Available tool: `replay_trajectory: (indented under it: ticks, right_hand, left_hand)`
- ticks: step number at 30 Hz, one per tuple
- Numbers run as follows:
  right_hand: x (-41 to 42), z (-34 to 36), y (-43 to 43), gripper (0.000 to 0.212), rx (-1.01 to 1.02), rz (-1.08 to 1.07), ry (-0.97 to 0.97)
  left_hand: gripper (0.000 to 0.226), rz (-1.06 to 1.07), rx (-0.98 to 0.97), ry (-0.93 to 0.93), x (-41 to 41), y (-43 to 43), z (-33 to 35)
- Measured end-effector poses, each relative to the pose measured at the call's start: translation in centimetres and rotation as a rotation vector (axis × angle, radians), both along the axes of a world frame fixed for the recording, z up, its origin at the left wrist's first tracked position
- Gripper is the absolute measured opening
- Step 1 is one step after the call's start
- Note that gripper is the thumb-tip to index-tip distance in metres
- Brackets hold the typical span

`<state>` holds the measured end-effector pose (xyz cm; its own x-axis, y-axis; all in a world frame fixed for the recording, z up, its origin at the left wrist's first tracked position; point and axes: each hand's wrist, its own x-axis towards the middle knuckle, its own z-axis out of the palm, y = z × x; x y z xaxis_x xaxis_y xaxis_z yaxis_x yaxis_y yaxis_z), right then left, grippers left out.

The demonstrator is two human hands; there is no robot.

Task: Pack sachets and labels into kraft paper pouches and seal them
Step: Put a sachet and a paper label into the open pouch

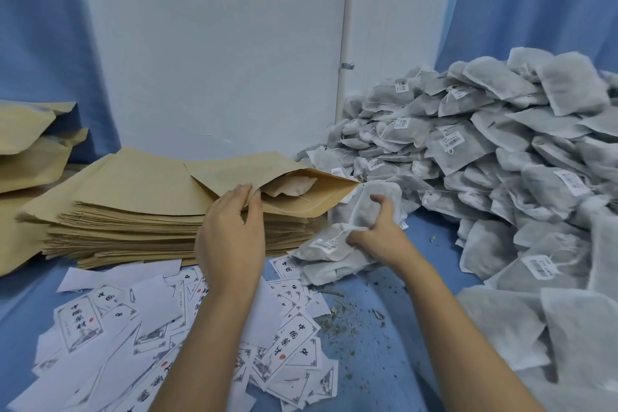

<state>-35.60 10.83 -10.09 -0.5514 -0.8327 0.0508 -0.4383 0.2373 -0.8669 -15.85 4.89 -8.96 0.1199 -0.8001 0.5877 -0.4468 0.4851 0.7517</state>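
Note:
My left hand (230,231) pinches the upper lip of an open kraft paper pouch (321,197) that lies on top of a stack of flat pouches (133,221). Inside the pouch's mouth a pale sachet (287,186) shows. To the right, my right hand (378,231) grips a grey-white sachet (371,207) just outside the pouch's mouth, above a few more sachets (327,251) on the table. White printed labels (187,328) lie scattered in front.
A big heap of grey sachets (501,157) fills the right side. More kraft pouches (30,144) are piled at the far left. Loose herb crumbs (344,321) speckle the blue tablecloth. A white wall panel and blue curtains stand behind.

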Motion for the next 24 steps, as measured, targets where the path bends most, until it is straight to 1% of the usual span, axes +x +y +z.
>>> replay_trajectory:
  ticks: [1, 3, 4, 5, 8, 10, 12, 13, 15, 17, 19, 21, 24]
  right_hand:
    - [-0.3, 0.2, 0.2, 0.062, 0.024, 0.071, -0.023]
    - [-0.5, 0.4, 0.6, 0.037, 0.046, 0.221, -0.088]
    - [-0.5, 0.5, 0.7, 0.028, 0.037, 0.258, -0.126]
    - [-0.5, 0.6, 0.8, 0.024, 0.020, 0.263, -0.169]
    - [-0.4, 1.3, 1.2, 0.024, -0.040, 0.289, -0.368]
    - [-0.5, 1.7, 1.5, 0.030, -0.096, 0.364, -0.551]
    - [-0.6, 2.1, 1.7, 0.040, -0.180, 0.440, -0.659]
    - [-0.6, 2.2, 1.5, 0.041, -0.225, 0.464, -0.675]
    - [0.0, 2.3, 1.1, 0.031, -0.306, 0.469, -0.684]
    - [0.5, 2.4, 0.7, 0.020, -0.369, 0.448, -0.718]
    - [0.8, 2.2, 0.2, 0.018, -0.394, 0.375, -0.717]
    - [0.9, 2.0, -0.3, 0.017, -0.369, 0.215, -0.591]
    - [1.4, 2.2, -0.6, 0.022, -0.324, -0.021, -0.408]
  left_hand:
    - [0.033, 0.001, 0.001, -0.003, 0.0, 0.0, 0.0]
    - [0.032, 0.002, -0.002, -0.009, 0.0, 0.0, 0.0]
    - [0.032, 0.003, -0.007, -0.015, 0.0, 0.0, 0.0]
    - [0.032, 0.004, -0.011, -0.027, 0.0, 0.0, -0.1]
    - [0.033, 0.005, -0.016, -0.067, 0.0, 0.0, -0.2]
    - [0.034, 0.007, -0.015, -0.088, 0.1, 0.0, -0.3]
    - [0.034, 0.002, -0.018, -0.108, 0.0, -0.1, -0.4]
    - [0.034, -0.003, -0.021, -0.116, -0.1, -0.1, -0.5]
    - [0.035, -0.017, -0.030, -0.122, -0.1, -0.1, -0.6]
    - [0.035, -0.033, -0.047, -0.123, 0.0, -0.3, -0.7]
    - [0.034, -0.045, -0.076, -0.125, 0.0, -0.3, -0.9]
    - [0.030, -0.047, -0.125, -0.123, 0.1, -0.2, -1.0]
    - [0.028, -0.030, -0.246, -0.141, 0.0, 0.3, -1.3]
